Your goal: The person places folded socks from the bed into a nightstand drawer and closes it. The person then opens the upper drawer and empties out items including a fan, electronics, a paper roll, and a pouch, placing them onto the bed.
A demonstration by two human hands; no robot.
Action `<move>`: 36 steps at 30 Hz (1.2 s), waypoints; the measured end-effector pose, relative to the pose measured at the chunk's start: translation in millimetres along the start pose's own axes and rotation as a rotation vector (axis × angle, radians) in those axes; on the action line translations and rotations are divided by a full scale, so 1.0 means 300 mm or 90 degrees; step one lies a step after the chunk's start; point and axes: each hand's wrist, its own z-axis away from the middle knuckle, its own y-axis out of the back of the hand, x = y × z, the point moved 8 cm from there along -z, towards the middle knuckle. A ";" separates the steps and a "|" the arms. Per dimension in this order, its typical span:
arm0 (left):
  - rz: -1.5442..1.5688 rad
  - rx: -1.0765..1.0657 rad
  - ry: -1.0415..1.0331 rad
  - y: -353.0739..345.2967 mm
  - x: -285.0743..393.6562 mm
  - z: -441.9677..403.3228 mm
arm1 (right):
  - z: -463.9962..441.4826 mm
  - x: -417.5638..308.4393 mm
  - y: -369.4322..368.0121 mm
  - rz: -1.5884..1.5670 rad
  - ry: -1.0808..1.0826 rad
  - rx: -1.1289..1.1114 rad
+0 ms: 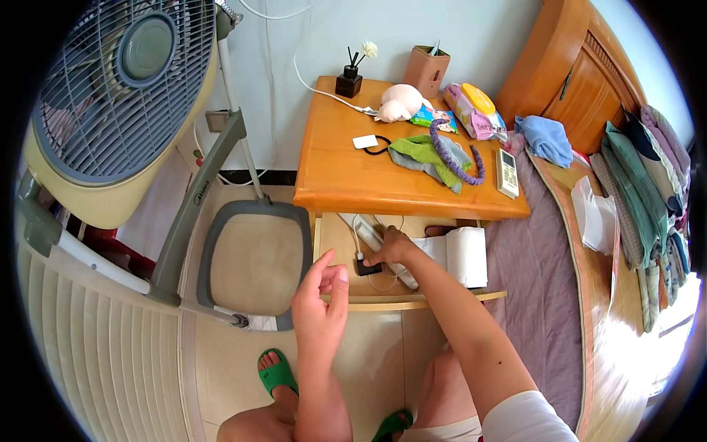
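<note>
The drawer [412, 300] of the wooden nightstand is pulled out. My right hand [390, 249] reaches down into it, thumb and fingers on a long white power strip [405, 278] that lies aslant. Just left of the thumb is a black charger [366, 267] with a white cable; whether the thumb touches it is unclear. A white roll of paper [466, 256] lies at the drawer's right side. My left hand [322, 298] is raised in front of the drawer's left corner, fingers loosely bent and thumb apart, holding nothing.
On the nightstand top [331, 162] are a purple headband [449, 158], green cloth [414, 153], remote control [507, 174], wipes pack [471, 110] and black diffuser bottle [348, 82]. A standing fan [132, 96] is at left; a bed [534, 295] with folded clothes [633, 191] is at right.
</note>
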 end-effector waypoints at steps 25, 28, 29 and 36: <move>-0.029 -0.020 0.005 0.003 -0.019 -0.008 | 0.122 0.037 0.041 -0.274 0.072 -0.233; -0.056 -0.033 0.010 -0.011 -0.028 -0.003 | 0.114 0.079 0.017 -0.311 0.089 -0.279; -0.077 -0.038 0.008 -0.016 -0.026 -0.002 | 0.100 0.095 0.000 -0.275 0.109 -0.280; -0.089 -0.061 0.013 -0.029 -0.025 0.003 | 0.125 0.044 -0.022 0.020 0.197 -0.178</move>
